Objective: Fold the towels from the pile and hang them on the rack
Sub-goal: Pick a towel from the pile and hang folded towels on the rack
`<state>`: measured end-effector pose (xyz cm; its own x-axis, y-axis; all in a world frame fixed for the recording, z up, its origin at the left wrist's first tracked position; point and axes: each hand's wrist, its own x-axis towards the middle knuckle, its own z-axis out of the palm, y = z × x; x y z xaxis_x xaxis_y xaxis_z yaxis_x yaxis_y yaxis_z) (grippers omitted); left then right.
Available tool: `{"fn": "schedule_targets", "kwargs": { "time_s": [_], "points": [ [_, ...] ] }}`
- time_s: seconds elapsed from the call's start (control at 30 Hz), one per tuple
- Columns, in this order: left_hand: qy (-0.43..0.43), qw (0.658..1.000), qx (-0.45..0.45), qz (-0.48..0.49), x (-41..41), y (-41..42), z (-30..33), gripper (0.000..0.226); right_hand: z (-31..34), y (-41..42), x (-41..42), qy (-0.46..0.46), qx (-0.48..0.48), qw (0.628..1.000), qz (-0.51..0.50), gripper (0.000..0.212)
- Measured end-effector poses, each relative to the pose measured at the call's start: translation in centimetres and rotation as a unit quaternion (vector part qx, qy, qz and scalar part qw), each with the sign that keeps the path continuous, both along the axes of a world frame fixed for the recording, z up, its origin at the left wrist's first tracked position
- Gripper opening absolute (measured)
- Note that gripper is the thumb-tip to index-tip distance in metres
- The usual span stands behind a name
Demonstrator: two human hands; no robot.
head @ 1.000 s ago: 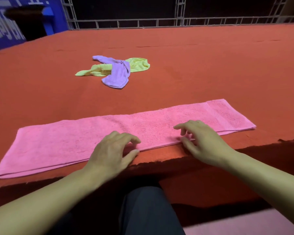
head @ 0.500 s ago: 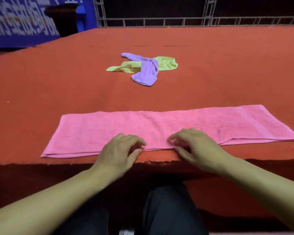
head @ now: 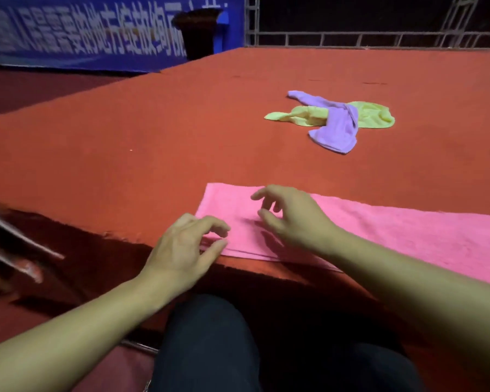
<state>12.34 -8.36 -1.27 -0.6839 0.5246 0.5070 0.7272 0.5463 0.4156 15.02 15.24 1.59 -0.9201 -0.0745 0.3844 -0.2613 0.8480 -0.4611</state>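
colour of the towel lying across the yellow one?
Purple towel, draped over the yellow towel; head view.

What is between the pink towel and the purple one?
Only bare red table, seen from the head camera, between the pink towel and the purple towel.

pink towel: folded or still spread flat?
Folded: the pink towel is a long strip with two stacked edges showing along its near side.
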Motion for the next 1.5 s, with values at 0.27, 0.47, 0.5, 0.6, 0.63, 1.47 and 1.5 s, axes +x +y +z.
{"fn": "schedule_targets", "kwargs": {
  "time_s": [0.27, 0.47, 0.5, 0.6, 0.63, 1.47, 1.5],
  "points": [
    [-0.067, 0.997, -0.011, -0.046, -3.6, -4.7, -1.0, 0.030, -0.2, -5.7, -10.8, 0.003, 0.057, 0.998, -0.010, 0.030],
    [0.055, 0.989, -0.035, -0.131, -5.8, -5.4, -1.1, 0.021, -1.6, -5.9, -14.8, -0.108, 0.126, 0.985, -0.040, 0.031],
    [0.068, 0.987, -0.034, -0.142, -6.0, -5.3, -1.3, 0.019, -1.7, -5.9, -15.1, -0.115, 0.111, 0.986, -0.036, 0.030],
    [0.104, 0.983, -0.024, -0.152, -6.4, -5.3, -1.3, 0.017, -0.8, -6.2, -15.7, -0.088, 0.056, 0.994, -0.014, 0.028],
    [0.121, 0.981, -0.017, -0.148, -6.6, -5.4, -1.1, 0.016, -0.3, -6.3, -16.0, -0.072, 0.038, 0.997, -0.012, 0.027],
    [-0.001, 0.996, -0.087, -0.029, -6.7, 1.5, 3.1, 0.036, 1.5, -1.0, -6.5, -0.050, 0.119, 0.988, -0.088, 0.038],
    [-0.018, 0.993, -0.104, -0.046, -6.4, 3.4, 3.5, 0.041, 1.6, 0.3, -4.5, -0.064, 0.130, 0.984, -0.105, 0.040]
  ]
}}
